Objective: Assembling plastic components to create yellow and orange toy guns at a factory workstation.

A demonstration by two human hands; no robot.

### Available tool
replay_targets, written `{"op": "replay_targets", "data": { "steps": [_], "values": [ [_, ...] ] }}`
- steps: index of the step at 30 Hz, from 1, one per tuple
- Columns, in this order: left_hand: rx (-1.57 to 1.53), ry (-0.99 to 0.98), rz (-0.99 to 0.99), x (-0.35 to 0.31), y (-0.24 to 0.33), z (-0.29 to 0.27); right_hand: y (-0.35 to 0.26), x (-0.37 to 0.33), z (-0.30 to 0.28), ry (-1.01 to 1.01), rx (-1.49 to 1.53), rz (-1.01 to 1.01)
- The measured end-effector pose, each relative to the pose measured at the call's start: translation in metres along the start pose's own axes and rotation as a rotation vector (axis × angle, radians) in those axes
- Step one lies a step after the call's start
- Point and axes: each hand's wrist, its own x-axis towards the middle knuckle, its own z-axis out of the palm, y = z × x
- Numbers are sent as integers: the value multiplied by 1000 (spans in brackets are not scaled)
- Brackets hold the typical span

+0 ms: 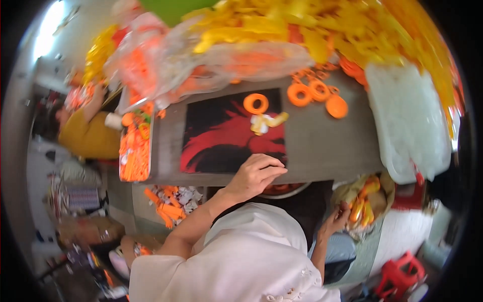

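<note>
My left hand [255, 176] hovers at the table's front edge, by the lower right corner of a black and red mat [211, 131]. Its fingers are curled and pinched together, with nothing showing between the tips. On the mat lie an orange ring [255, 103] and a small white and yellow plastic piece [261, 123]. Down to the right, my right hand [338, 220] is at the side of an opened bag [385, 189] holding yellow-orange pieces [361, 211]. Its fingers are closed; what they grip is too small to make out.
Orange rings [300, 94] and an orange disc [336, 106] lie at the back right. Yellow pieces [322, 25] and clear bags pile behind. A tray of orange parts [135, 151] stands left, a translucent container [410, 121] right. Another person [90, 131] sits left; a red stool [401, 273] stands lower right.
</note>
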Motion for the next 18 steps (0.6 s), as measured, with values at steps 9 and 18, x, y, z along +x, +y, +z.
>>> {"op": "replay_targets", "data": {
  "steps": [9, 18],
  "values": [
    [196, 313, -157, -55, -30, -66, -191, 17, 93, -567, 192, -482],
    [204, 800, -602, -132, -42, -143, -187, 25, 149, -586, 28, -547]
  ]
}}
